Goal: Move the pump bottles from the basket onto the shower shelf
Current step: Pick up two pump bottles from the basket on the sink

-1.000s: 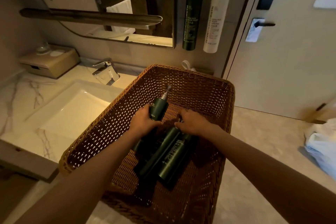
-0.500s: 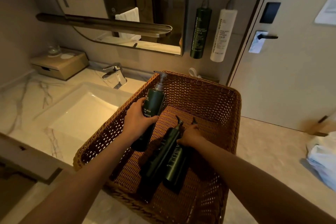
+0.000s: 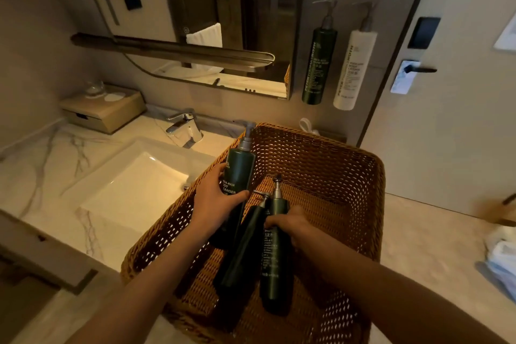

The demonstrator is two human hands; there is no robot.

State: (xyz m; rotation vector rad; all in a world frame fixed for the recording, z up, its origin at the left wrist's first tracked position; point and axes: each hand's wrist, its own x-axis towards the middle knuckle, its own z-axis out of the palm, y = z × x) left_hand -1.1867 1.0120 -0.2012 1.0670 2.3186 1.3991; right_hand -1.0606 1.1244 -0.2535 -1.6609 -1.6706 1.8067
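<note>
Marble-veined white desk (image 3: 42, 176) with a recessed rectangular white sink (image 3: 134, 190) fills the left of the view. A large brown woven wicker basket (image 3: 335, 176) stands at its right end.

Inside the basket lie three dark green cylindrical pump bottles. The first bottle (image 3: 237, 176), tilted nearly upright with its grey pump above the basket rim, is enclosed by the grip of the left hand (image 3: 215, 201), fingers and thumb curled round its body. The second bottle (image 3: 243, 246) lies slanted on the basket floor, untouched so far as can be seen. The third bottle (image 3: 275, 254) lies just beside it, and the grip of the right hand (image 3: 290, 222) closes over its upper body.

Two further pump bottles, one dark green (image 3: 318, 64) and one white (image 3: 351, 70), hang on the wall beside the mirror (these are not in the basket).

Progress, as judged: an early stage. All three bottles remain within the basket; no shower shelf is in view. Lifting out, carrying and placing are all left.
</note>
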